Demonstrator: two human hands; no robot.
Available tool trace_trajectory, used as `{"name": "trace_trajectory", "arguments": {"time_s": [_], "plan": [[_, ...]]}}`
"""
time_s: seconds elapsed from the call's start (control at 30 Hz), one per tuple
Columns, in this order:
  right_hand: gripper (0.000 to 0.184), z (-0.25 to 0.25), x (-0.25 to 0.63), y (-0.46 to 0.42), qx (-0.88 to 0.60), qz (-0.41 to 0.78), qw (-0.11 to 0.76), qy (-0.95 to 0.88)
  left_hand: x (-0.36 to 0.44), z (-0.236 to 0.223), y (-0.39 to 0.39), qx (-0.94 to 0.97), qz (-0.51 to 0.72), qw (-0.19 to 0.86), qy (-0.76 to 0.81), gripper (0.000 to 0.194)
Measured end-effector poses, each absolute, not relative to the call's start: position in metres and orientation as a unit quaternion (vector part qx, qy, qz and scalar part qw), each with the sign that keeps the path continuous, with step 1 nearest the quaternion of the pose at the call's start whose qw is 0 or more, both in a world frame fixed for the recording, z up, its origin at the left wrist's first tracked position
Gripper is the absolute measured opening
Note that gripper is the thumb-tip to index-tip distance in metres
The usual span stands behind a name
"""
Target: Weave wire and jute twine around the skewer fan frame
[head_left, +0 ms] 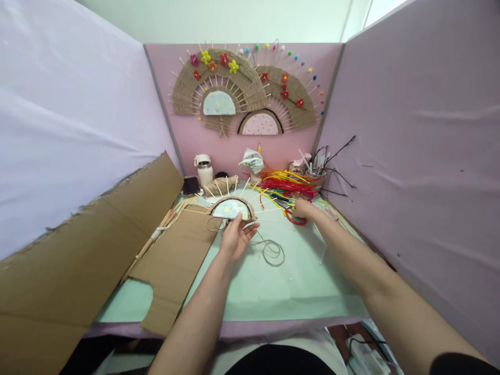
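My left hand [235, 239] grips the lower edge of a small half-round fan frame [230, 209], thumb on its front. Pale blue patterned cloth covers its middle, a dark line and brown band curve round it, and thin wooden sticks fan outward. Twine [273, 252] trails below and lies in loops on the table. To the right, my right hand [305, 209] is at the red-handled scissors [296, 220], among other tools with green and black handles [282, 198]. Its fingertips are hidden, so whether it grips the scissors cannot be made out.
Cardboard sheets [183, 242] and a bundle of sticks [156, 233] lie left. Behind are a twine roll [221, 186], a bottle [204, 172], red and yellow pipe cleaners [287, 183] and a pot with twigs [315, 179]. Finished fans [250, 88] hang on the pink back panel.
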State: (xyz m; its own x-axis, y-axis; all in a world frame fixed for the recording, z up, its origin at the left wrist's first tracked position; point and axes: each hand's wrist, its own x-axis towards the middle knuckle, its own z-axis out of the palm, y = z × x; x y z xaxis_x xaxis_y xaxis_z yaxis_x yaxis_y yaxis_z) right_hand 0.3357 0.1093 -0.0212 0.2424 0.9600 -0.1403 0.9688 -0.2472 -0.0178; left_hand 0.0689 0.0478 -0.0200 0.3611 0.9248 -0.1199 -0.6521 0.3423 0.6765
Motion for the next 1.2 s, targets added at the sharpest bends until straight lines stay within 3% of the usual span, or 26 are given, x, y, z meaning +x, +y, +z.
{"name": "trace_trajectory", "arguments": {"time_s": [0.3,0.4,0.53,0.6,0.7,0.87,1.2], "plan": [[0.033,-0.002,0.34,0.058,0.784,-0.058,0.032,0.617,0.069,-0.018,0.045,0.295,0.51,0.772,0.24,0.024],[0.029,-0.009,0.35,0.027,0.785,-0.068,-0.047,0.614,0.068,-0.017,0.046,0.29,0.514,0.769,0.244,0.026],[0.049,-0.019,0.353,-0.022,0.769,-0.073,-0.18,0.61,0.067,-0.016,0.046,0.3,0.517,0.762,0.251,0.028],[0.056,-0.018,0.349,-0.044,0.746,-0.102,-0.22,0.62,0.067,-0.015,0.046,0.306,0.517,0.757,0.257,0.029],[0.051,-0.007,0.338,-0.069,0.709,-0.129,-0.255,0.645,0.068,-0.016,0.046,0.314,0.519,0.75,0.264,0.029],[0.035,0.023,0.317,-0.081,0.672,-0.123,-0.227,0.694,0.071,-0.018,0.046,0.333,0.522,0.74,0.263,0.028],[0.036,0.045,0.293,-0.055,0.681,-0.068,-0.143,0.715,0.075,-0.017,0.042,0.345,0.513,0.734,0.281,0.029]]}}
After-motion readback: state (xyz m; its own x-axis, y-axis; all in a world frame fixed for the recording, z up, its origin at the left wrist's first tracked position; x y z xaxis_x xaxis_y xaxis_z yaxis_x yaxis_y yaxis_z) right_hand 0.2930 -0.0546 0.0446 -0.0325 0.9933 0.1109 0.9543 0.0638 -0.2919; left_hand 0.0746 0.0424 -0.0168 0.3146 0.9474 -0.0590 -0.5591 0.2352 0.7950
